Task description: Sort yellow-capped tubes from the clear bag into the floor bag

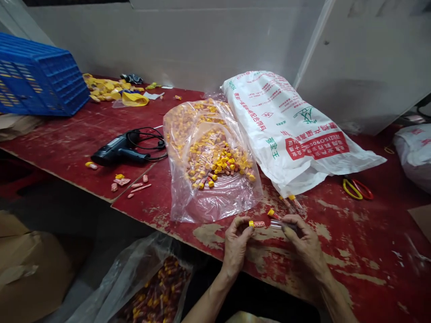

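Between the thumb and fingers of my left hand (235,246) is the yellow cap of a small piece with a pink-speckled body (259,224), which points to the right. My right hand (305,242) pinches a clear tube (276,224), its near end facing that speckled body with a small gap between them. Just beyond my right hand lies another yellow-capped tube (271,212) on the worn red table (208,234). More capped tubes (292,202) rest by the lower edge of a white printed sack (289,134).
An open clear plastic bag (215,202) of yellow-capped tubes lies ahead. To its left sits a black heat gun (117,148) with its cord. Yellow-and-red-handled scissors (357,189) lie at right. A blue crate (50,83) stands far left. Below the edge is another bag of tubes (161,291).
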`<state>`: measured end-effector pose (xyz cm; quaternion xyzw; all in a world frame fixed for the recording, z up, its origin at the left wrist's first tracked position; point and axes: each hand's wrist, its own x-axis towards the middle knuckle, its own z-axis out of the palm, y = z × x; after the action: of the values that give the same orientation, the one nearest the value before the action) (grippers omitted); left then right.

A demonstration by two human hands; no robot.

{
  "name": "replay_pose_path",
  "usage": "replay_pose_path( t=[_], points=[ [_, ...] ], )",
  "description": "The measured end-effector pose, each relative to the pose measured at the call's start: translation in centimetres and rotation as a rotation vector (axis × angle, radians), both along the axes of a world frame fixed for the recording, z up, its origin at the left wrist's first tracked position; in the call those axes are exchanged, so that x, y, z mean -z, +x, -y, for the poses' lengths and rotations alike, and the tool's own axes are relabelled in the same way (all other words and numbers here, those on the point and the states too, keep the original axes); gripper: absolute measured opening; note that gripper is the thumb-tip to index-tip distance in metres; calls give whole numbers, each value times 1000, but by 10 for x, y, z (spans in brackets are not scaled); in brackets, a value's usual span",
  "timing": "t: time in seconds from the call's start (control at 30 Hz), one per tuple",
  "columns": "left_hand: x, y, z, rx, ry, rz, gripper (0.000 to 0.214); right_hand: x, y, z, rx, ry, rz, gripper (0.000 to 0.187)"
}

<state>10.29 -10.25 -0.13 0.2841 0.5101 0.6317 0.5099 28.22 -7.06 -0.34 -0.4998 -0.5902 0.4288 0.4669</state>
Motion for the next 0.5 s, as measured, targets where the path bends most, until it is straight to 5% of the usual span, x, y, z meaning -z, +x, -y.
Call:
replay_pose_path(
  t=[0.17,0.5],
  points=[
    [5,12,1,20,23,12,25,2,-15,7,-106,59,21,19],
    [5,15,-1,90,79,-444,21,43,-42,11,-28,303,219,20]
  ],
)
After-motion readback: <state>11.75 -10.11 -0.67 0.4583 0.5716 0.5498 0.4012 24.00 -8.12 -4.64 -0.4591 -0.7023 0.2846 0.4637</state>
